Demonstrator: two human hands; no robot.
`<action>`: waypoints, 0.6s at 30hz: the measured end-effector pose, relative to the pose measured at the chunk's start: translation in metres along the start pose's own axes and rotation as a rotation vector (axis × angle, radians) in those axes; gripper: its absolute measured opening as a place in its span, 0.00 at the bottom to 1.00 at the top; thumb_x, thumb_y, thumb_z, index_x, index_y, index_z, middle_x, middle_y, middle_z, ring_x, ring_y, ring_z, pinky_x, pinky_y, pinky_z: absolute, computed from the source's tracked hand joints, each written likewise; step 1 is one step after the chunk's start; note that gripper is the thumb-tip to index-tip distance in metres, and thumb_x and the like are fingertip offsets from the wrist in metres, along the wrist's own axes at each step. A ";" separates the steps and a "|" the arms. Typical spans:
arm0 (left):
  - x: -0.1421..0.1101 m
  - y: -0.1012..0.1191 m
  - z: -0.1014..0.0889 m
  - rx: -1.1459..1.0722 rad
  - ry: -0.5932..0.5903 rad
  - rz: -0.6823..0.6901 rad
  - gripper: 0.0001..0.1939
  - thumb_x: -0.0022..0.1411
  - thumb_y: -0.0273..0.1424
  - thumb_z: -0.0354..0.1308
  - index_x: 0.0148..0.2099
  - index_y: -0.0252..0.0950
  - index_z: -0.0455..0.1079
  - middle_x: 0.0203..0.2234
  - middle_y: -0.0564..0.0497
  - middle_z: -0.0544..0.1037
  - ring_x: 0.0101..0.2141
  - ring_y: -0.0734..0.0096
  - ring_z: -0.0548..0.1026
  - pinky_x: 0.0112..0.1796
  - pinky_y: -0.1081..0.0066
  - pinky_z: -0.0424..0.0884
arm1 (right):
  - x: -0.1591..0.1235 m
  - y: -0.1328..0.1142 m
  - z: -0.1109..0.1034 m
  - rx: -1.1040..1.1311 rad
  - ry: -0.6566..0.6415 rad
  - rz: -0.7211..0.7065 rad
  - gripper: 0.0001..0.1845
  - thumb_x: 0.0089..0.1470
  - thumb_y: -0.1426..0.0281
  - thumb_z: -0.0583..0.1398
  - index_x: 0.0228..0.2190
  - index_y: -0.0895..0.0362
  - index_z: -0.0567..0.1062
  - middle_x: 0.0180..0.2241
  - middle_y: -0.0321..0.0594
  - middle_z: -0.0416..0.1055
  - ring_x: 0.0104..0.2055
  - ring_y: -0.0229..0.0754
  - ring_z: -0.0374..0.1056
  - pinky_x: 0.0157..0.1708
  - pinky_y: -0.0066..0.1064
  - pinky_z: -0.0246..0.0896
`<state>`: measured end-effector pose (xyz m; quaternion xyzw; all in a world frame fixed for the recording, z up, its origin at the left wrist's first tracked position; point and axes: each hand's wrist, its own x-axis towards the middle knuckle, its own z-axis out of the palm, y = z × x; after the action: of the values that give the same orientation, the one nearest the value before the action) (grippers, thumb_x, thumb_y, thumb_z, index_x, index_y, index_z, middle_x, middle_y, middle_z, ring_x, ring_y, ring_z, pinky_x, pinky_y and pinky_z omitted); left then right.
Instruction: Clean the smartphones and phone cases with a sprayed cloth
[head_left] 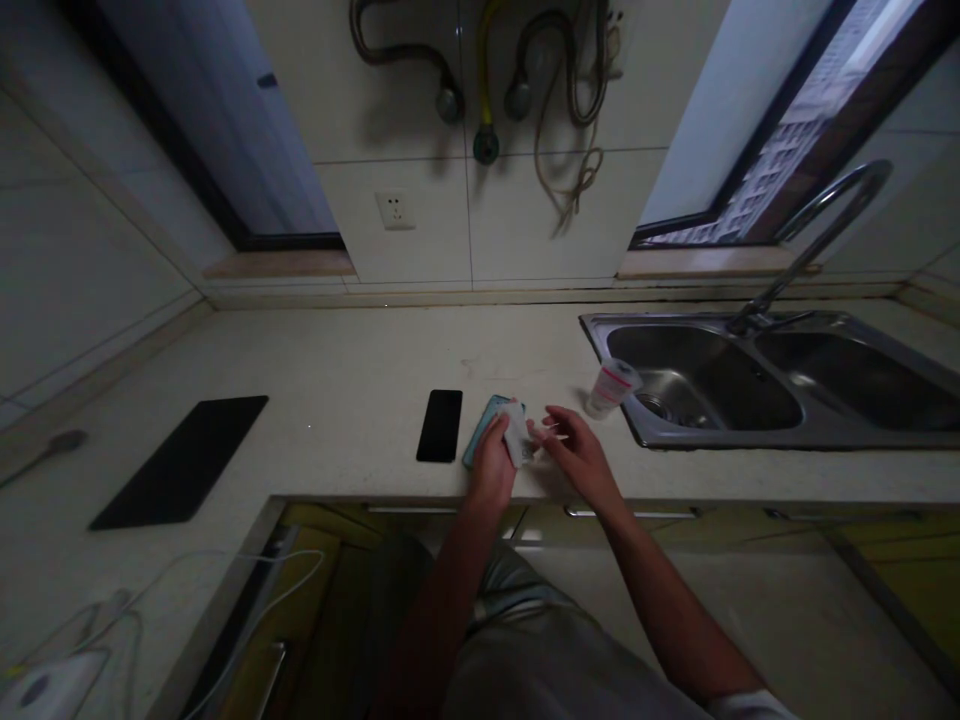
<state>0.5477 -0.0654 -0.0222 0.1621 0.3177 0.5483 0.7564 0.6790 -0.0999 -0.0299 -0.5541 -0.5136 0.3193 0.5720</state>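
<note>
My left hand (493, 460) is closed around a small flat white packet (515, 430) with faint print on it. Beneath that hand a teal phone-shaped object (475, 447) lies on the counter, partly covered. My right hand (576, 455) is just right of the packet, fingers curled together. Something thin and pale shows at its fingertips, too small to name. A black smartphone (440, 426) lies flat to the left of my left hand. Beyond my right hand stands a clear plastic cup (611, 388) with a pink band, beside the sink.
A double steel sink (645, 440) with a curved tap (817, 215) is at the right. On the left counter (337, 380) lies a black flat board (184, 460). A white cable (300, 575) hangs over the left counter edge. Hoses and a wall socket (394, 210) are behind.
</note>
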 end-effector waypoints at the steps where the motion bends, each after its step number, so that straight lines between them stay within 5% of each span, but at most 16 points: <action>1: 0.000 -0.003 0.000 0.014 -0.040 0.011 0.16 0.57 0.34 0.64 0.46 0.34 0.75 0.46 0.42 0.79 0.52 0.57 0.75 0.54 0.60 0.69 | 0.001 0.000 0.007 0.040 -0.085 0.048 0.23 0.50 0.54 0.66 0.43 0.56 0.77 0.37 0.42 0.76 0.34 0.42 0.71 0.34 0.33 0.68; 6: -0.002 -0.007 -0.004 0.076 -0.092 0.034 0.18 0.49 0.38 0.70 0.40 0.33 0.76 0.41 0.44 0.81 0.49 0.59 0.75 0.53 0.64 0.67 | 0.015 0.005 0.015 0.131 -0.220 0.153 0.18 0.45 0.54 0.68 0.27 0.58 0.79 0.23 0.35 0.73 0.25 0.38 0.66 0.27 0.29 0.61; 12: -0.006 0.001 -0.007 0.263 -0.057 0.070 0.22 0.47 0.43 0.71 0.40 0.33 0.76 0.31 0.48 0.79 0.35 0.65 0.76 0.38 0.69 0.70 | 0.016 0.002 0.003 0.219 -0.149 0.233 0.20 0.34 0.56 0.74 0.26 0.57 0.79 0.21 0.33 0.72 0.23 0.36 0.65 0.27 0.29 0.60; 18: -0.002 0.007 -0.012 0.458 -0.087 0.141 0.19 0.49 0.45 0.68 0.33 0.35 0.70 0.19 0.58 0.67 0.21 0.78 0.65 0.25 0.76 0.61 | 0.018 0.000 0.001 0.227 -0.067 0.214 0.19 0.36 0.55 0.73 0.25 0.56 0.79 0.23 0.35 0.73 0.25 0.37 0.65 0.28 0.30 0.60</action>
<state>0.5337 -0.0657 -0.0265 0.3745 0.3887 0.5061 0.6727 0.6833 -0.0831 -0.0263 -0.5265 -0.4311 0.4528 0.5761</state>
